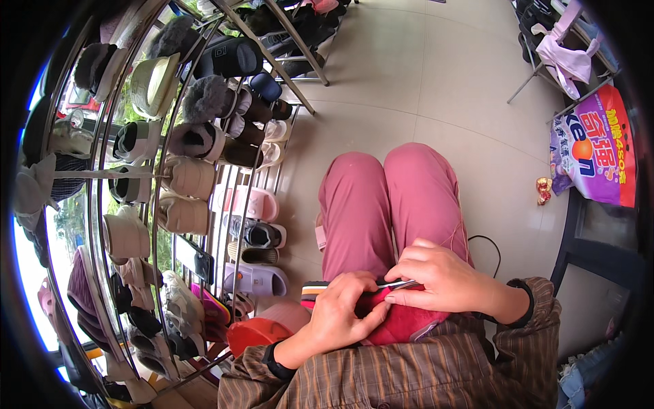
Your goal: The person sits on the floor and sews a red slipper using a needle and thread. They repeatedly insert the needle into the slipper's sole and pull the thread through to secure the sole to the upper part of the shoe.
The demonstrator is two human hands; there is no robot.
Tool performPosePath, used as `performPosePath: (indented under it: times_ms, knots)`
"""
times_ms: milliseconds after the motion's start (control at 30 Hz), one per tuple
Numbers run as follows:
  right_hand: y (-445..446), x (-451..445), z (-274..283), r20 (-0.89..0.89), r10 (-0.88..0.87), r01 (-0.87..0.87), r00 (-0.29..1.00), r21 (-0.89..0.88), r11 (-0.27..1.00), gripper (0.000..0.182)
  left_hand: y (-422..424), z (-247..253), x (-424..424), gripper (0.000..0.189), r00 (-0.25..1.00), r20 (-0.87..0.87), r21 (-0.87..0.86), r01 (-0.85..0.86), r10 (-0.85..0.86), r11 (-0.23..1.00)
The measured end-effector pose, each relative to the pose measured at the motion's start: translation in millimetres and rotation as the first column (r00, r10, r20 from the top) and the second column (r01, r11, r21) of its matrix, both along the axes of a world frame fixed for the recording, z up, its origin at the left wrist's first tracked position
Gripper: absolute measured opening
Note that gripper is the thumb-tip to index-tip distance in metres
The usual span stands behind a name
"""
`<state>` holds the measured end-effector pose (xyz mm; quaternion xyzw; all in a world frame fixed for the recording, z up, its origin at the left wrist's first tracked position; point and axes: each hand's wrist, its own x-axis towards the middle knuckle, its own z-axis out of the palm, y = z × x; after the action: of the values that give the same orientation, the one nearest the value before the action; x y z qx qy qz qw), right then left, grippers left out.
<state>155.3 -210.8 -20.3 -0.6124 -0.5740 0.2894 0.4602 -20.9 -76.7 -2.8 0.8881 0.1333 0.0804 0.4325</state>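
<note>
On my lap lies a red fabric slipper (403, 324) with a plush-looking upper. Its striped sole edge (312, 290) in white, orange and black shows to the left. My left hand (337, 309) grips the slipper where upper meets sole, its thumb and fingers around the edge. Opposite it, my right hand (439, 283) pinches the same edge, fingertips close to the left thumb. A thin light strip shows under the right fingers; whether it is a tool or sole trim, I cannot tell. Loose pale thread (458, 227) trails over my right knee.
To the left stands a metal shoe rack (158, 153) full of shoes, with a smartphone (194, 258) on it. A red plastic container (255, 335) sits by my left arm. Rightward are a printed plastic bag (595, 148), a foil wrapper (543, 191) and a black cable (493, 245).
</note>
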Motion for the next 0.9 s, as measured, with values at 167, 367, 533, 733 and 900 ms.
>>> performPosePath:
  times_ms: [167,367,533,733,900]
  knots:
    - [16.9,0.7,-11.9,-0.260,0.095,-0.136,0.961,-0.145,0.980,0.020,-3.8,-6.6,-5.2,0.031,0.998,0.061,0.076,-0.006,0.002,0.997]
    - [24.0,4.0,-13.6,-0.396,0.074,-0.222,0.915,-0.341,0.914,0.022,-7.9,-1.8,2.1,0.022,1.000,0.018,0.089,-0.018,0.016,0.996]
    - [17.0,10.4,-15.7,-0.445,0.085,-0.219,0.892,-0.259,0.941,0.025,-7.0,-3.1,2.0,0.018,0.998,0.054,0.062,-0.031,0.027,0.998]
    - [6.0,14.4,-13.8,-0.441,0.033,-0.150,0.897,-0.235,0.960,0.017,-5.8,-4.1,0.4,0.013,0.998,0.018,-0.050,-0.052,0.053,0.997]
    - [7.6,11.0,-13.5,-0.329,0.043,-0.119,0.943,-0.213,0.970,0.015,-6.6,-5.3,-0.5,0.012,0.996,0.022,-0.074,-0.083,0.084,0.994]
